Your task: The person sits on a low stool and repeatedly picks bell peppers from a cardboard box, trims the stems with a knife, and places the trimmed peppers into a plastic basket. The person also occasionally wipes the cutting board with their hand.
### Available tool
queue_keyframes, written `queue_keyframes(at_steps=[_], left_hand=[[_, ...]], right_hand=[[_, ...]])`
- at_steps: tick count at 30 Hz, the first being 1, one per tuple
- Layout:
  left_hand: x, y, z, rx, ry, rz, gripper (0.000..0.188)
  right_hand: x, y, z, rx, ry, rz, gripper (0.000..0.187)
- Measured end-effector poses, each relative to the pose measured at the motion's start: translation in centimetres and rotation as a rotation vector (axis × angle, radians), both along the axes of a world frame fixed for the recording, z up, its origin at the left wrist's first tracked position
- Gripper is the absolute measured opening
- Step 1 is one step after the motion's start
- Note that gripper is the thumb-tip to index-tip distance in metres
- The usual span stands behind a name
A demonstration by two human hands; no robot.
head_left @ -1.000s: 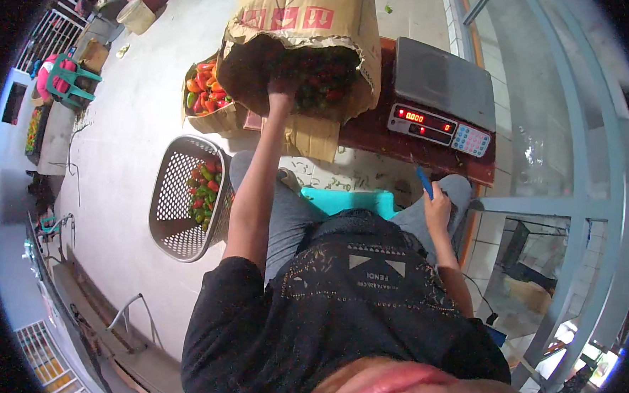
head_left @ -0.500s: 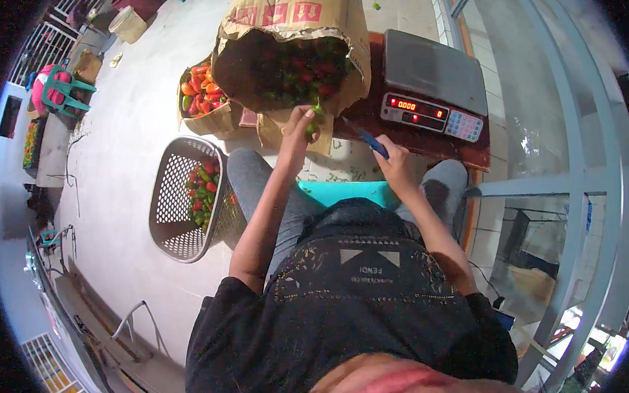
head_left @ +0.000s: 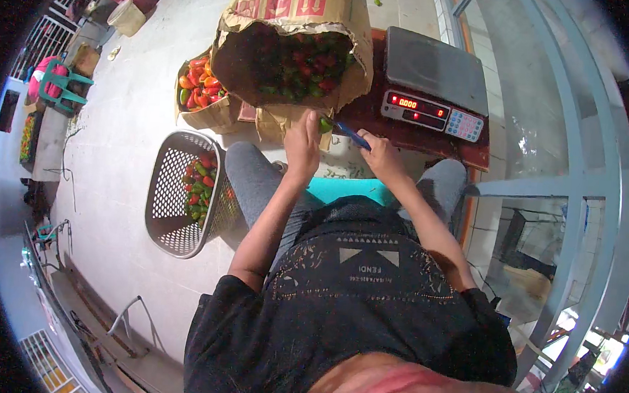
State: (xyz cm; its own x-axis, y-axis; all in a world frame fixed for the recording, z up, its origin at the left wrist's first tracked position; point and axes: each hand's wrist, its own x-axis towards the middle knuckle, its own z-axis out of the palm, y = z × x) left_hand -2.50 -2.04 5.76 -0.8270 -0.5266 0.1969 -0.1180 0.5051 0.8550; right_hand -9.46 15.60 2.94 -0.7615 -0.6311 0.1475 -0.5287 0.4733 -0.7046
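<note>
Between the fingers of my left hand (head_left: pixel 302 147) is a green pepper (head_left: pixel 325 125), held just in front of a big brown paper sack (head_left: pixel 295 17). My right hand (head_left: pixel 383 159) is closed around the blue handle of a small knife (head_left: pixel 354 137). The knife's tip end reaches the pepper's right side; whether it cuts in is too small to tell. The sack's torn mouth faces me, and dark green and red peppers (head_left: pixel 314 72) fill its shaded inside.
A smaller paper bag of red and orange peppers (head_left: pixel 205 90) stands left of the sack. By my left knee is a grey perforated basket (head_left: pixel 159 206) with some peppers inside. A digital scale (head_left: pixel 435 67) sits on the dark red table to the right, beside a grey metal frame (head_left: pixel 578 189).
My left hand has drawn back slightly from the sack's mouth with the pepper. My right hand has moved left, bringing the knife up to the pepper.
</note>
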Motion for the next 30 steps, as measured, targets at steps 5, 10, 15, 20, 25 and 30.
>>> queue_keyframes(at_steps=[5,10,15,20,25,30], left_hand=[[0.1,0.4,-0.8,0.336,0.094,-0.109,0.049],[-0.7,-2.6,1.6,1.19,0.023,-0.33,0.052],[-0.8,-4.7,-2.3,2.039,0.35,-0.618,0.048],[0.3,-5.2,-2.3,1.942,0.365,-0.355,0.048],[1.1,-6.4,-3.9,1.908,0.4,-0.277,0.04],[3.7,-13.3,-6.8,1.625,0.467,-0.199,0.028]], right_hand=[[-2.0,2.7,-8.2,-0.062,-0.403,-0.067,0.028],[0.3,8.4,-10.0,0.076,-0.255,-0.18,0.035],[-0.9,11.2,-9.3,0.077,-0.171,-0.246,0.031],[-0.7,16.9,-7.9,0.117,-0.042,-0.433,0.026],[0.5,17.6,-6.0,0.214,0.027,-0.549,0.028],[1.0,16.6,-6.0,0.196,0.099,-0.528,0.018]])
